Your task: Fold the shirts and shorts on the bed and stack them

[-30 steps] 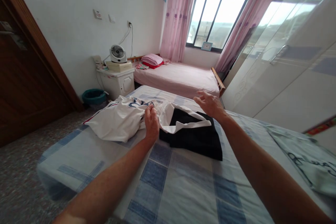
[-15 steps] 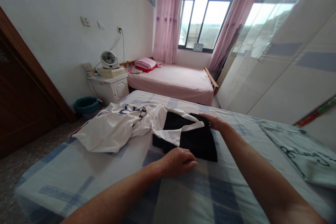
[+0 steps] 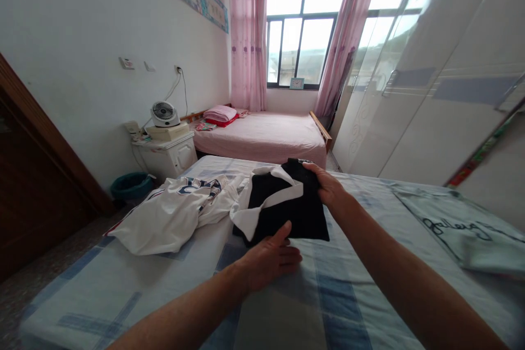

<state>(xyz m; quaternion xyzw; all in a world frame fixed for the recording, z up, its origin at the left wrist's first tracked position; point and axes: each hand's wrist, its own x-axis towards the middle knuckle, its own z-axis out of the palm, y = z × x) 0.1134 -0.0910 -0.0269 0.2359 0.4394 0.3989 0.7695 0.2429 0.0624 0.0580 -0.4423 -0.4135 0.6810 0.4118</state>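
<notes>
A folded black shirt (image 3: 270,221) with a wide white collar lies on the bed in front of me, its far right part lifted. My right hand (image 3: 329,185) pinches that far right edge, thumb on top and fingers beneath. At the shirt's near edge, my left hand (image 3: 271,262) is open, thumb raised and fingers stretched apart; whether it touches the cloth I cannot tell. Left of the black shirt, right beside it, a rumpled white shirt (image 3: 159,224) with dark lettering is spread out.
Blue and white checked sheeting covers the near bed (image 3: 102,284). A pale green garment (image 3: 471,229) with black script lies at its right. Beyond are a pink bed (image 3: 270,134), a nightstand (image 3: 166,156) with a fan (image 3: 164,114), a bin (image 3: 131,186) and a white wardrobe (image 3: 418,120).
My right hand has raised the far right edge of the black shirt. My left hand has gone from curled to spread fingers at the near edge. The view has tilted slightly.
</notes>
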